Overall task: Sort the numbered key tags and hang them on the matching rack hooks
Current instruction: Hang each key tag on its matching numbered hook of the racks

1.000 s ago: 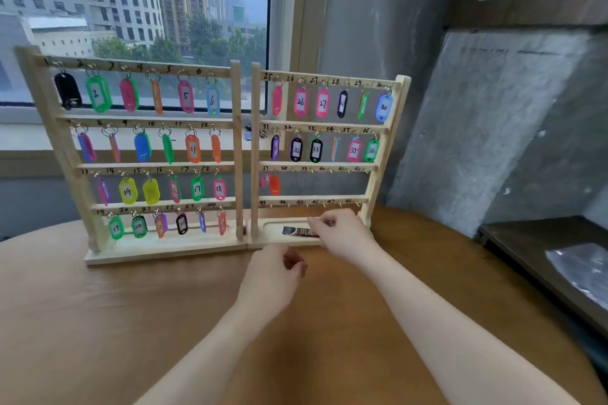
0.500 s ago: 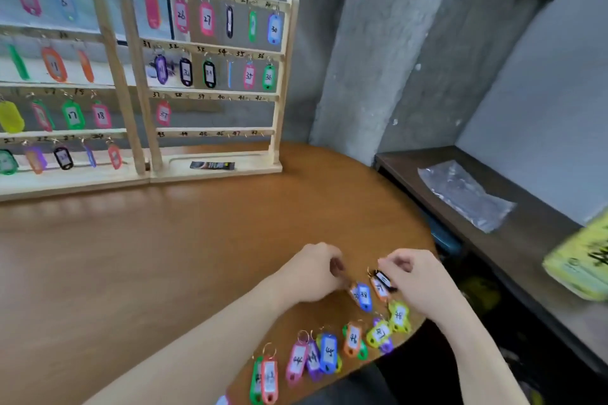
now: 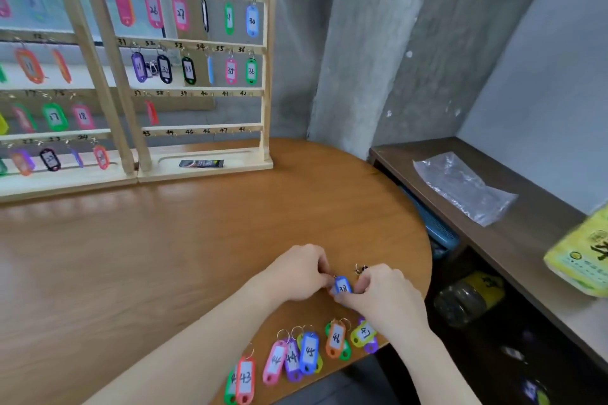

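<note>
Fingers [image 3: 332, 279] pinch blue plastic tag 38 [image 3: 342, 286] | round wooden table [image 3: 164, 256]

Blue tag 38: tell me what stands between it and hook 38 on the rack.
Nothing visible. Both hands hold the blue tag 38 near the table's edge; bare tabletop lies up to the rack, and hook 38 hangs free beside the red tag.

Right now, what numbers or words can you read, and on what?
"38": blue tag held by both hands, left hand, right hand.
"43", "45", "46", "47": loose tags on the table.
"26", "27", "30", "35", "36": hanging tags on the right rack.
"25" to "48": handwritten on its bars.
Left rack tags: "17", "18"; others blurred.
Yellow package, dark strip: unreadable.
</note>
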Action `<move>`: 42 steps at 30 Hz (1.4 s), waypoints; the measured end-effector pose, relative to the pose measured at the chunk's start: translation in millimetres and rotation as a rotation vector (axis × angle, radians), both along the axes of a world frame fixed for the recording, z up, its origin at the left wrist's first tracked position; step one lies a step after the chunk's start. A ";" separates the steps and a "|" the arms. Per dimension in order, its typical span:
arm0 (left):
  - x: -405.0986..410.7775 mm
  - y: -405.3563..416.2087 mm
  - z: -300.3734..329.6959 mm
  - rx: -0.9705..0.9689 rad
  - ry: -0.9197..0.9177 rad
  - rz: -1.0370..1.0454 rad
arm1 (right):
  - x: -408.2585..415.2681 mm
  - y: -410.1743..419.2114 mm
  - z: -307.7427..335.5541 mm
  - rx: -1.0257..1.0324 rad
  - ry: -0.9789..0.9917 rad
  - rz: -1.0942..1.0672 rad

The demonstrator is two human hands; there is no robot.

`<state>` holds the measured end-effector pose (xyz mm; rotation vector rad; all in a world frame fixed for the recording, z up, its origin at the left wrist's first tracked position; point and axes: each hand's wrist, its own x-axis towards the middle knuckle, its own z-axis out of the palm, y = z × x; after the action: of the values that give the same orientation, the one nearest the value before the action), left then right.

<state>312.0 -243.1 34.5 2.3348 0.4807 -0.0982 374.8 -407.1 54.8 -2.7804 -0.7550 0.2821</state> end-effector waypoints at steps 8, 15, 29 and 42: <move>-15.7 6.4 -0.6 -0.002 -0.021 -0.024 | 8.3 8.1 -0.3 0.069 0.135 0.096; -41.6 20.8 0.1 0.066 -0.073 0.110 | 11.1 17.3 9.8 0.293 0.259 0.296; -130.0 121.3 65.6 0.135 -0.143 0.375 | -15.0 147.6 53.8 0.729 0.614 0.406; -128.3 243.1 138.7 0.279 -0.088 0.427 | -26.4 287.2 91.2 0.769 0.656 0.417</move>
<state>183.7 0.0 173.1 2.4322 0.9874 0.2901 348.4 -120.0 146.0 -1.6522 -0.9780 0.7435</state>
